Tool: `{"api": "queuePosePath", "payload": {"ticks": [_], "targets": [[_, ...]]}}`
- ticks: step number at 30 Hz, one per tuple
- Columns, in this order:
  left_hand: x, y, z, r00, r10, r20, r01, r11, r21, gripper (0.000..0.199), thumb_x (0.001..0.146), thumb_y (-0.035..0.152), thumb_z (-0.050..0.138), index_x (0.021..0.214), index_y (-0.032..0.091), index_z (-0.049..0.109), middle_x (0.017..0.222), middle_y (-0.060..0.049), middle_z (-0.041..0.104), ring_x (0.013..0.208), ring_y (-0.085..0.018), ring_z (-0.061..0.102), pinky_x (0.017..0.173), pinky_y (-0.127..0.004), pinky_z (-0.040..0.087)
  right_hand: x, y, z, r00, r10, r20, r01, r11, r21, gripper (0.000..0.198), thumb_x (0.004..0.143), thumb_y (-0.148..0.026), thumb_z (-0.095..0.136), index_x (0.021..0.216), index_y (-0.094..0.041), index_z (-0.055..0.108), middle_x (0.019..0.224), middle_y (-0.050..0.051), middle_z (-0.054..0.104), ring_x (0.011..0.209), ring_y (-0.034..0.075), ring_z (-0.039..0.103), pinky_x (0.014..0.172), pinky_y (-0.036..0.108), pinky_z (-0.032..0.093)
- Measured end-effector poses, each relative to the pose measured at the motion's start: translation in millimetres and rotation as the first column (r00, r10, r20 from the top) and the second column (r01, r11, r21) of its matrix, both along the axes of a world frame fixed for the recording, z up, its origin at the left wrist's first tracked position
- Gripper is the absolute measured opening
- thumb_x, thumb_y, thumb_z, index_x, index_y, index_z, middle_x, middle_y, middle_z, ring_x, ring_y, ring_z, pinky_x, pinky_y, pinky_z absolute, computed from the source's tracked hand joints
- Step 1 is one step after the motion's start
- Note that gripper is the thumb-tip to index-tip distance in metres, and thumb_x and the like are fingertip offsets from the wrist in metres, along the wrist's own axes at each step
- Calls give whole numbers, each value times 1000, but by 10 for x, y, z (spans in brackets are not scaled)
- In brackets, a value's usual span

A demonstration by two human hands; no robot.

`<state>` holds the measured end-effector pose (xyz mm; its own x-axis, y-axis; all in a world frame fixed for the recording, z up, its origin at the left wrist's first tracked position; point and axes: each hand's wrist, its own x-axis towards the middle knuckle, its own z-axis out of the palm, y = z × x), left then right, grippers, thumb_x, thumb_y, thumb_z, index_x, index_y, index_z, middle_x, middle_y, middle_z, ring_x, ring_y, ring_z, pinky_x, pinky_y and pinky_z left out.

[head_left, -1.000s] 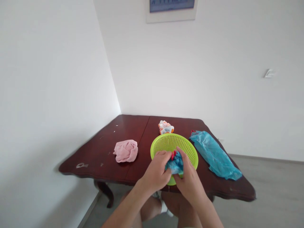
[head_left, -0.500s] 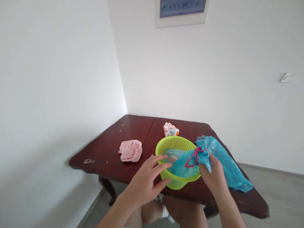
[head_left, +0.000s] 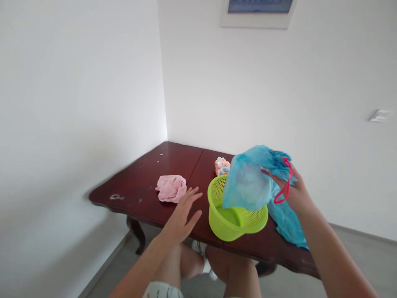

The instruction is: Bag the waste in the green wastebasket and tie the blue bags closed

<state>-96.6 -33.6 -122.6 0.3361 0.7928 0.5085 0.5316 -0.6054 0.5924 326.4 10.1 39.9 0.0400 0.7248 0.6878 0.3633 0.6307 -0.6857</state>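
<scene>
A blue plastic drawstring bag with a red drawstring hangs over the green basket, gripped near its gathered top by my right hand. Something pale shows faintly through the bag, too blurred to name. The basket's visible inside is bare green plastic. My left hand is held in the air left of the basket, fingers spread, holding nothing. Just beyond its fingertips lies a crumpled pink cloth on the table.
The dark red wooden table stands in a corner against white walls. Behind the basket sits a crumpled orange-and-white bundle. A second blue plastic bag lies to the right, partly hidden by my right arm. My legs are under the front edge.
My right hand has lifted the blue bag up out of the basket. My left hand has drawn back leftward from the basket. The view has shifted slightly.
</scene>
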Motion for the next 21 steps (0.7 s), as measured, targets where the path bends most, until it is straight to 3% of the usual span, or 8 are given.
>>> {"api": "queuePosePath", "payload": {"ticks": [2, 4, 7, 9, 12, 16, 18, 21], "targets": [[-132, 243, -334, 994, 103, -21, -104, 993, -53, 48, 129, 44, 46, 173, 28, 57, 190, -16, 50, 182, -33, 42, 150, -65, 34, 66, 124, 207, 979, -104, 174, 85, 990, 111, 75, 100, -48, 89, 169, -31, 66, 173, 14, 71, 157, 42, 71, 135, 66, 57], [-200, 478, -693, 973, 169, -157, -189, 974, -125, 49, 129, 45, 41, 167, 24, 63, 188, -17, 53, 183, -36, 40, 150, -65, 34, 116, 299, 385, 933, -185, 309, 140, 977, 162, 89, 98, -41, 86, 181, -27, 54, 175, 18, 68, 156, 44, 71, 133, 67, 58], [-195, 734, -1128, 918, 120, -377, -210, 955, -208, 57, 126, 44, 44, 172, 16, 63, 193, -21, 47, 186, -42, 31, 150, -69, 31, 185, 685, 495, 854, -331, 402, 273, 942, 195, 104, 97, -35, 78, 191, -23, 35, 176, 22, 67, 151, 45, 74, 127, 67, 62], [-156, 824, -1289, 904, 54, -424, -163, 961, -224, 60, 123, 45, 52, 175, 17, 62, 195, -20, 44, 187, -43, 30, 152, -70, 25, 223, 1011, 441, 804, -405, 435, 339, 914, 224, 107, 97, -35, 75, 193, -19, 29, 184, 24, 58, 161, 46, 67, 132, 68, 57], [-113, 867, -1366, 895, 7, -447, -114, 970, -213, 66, 121, 48, 57, 182, 23, 56, 198, -14, 40, 188, -39, 29, 153, -67, 22, 237, 1502, 228, 788, -425, 445, 384, 905, 184, 105, 101, -36, 70, 191, -11, 24, 193, 28, 42, 175, 43, 52, 142, 64, 47], [-127, 860, -1360, 874, -2, -486, -110, 974, -201, 68, 124, 52, 50, 187, 26, 51, 201, -11, 34, 189, -36, 27, 153, -63, 23, 132, 1952, -122, 808, -373, 457, 438, 898, -42, 98, 106, -34, 70, 188, -4, 25, 193, 36, 37, 177, 39, 48, 145, 56, 40], [-140, 855, -1353, 873, -1, -487, -111, 973, -203, 68, 124, 54, 50, 187, 27, 51, 201, -11, 34, 189, -35, 27, 153, -62, 22, 45, 2084, -279, 811, -363, 458, 466, 875, -133, 88, 112, -38, 67, 183, -1, 31, 189, 40, 40, 175, 37, 52, 141, 51, 44], [-146, 843, -1323, 881, -4, -473, -107, 972, -207, 69, 122, 54, 54, 186, 28, 52, 200, -11, 36, 188, -35, 28, 153, -63, 24, -75, 2240, -491, 807, -355, 473, 487, 853, -190, 74, 118, -47, 61, 171, 3, 48, 176, 43, 54, 159, 37, 68, 126, 46, 56]]}}
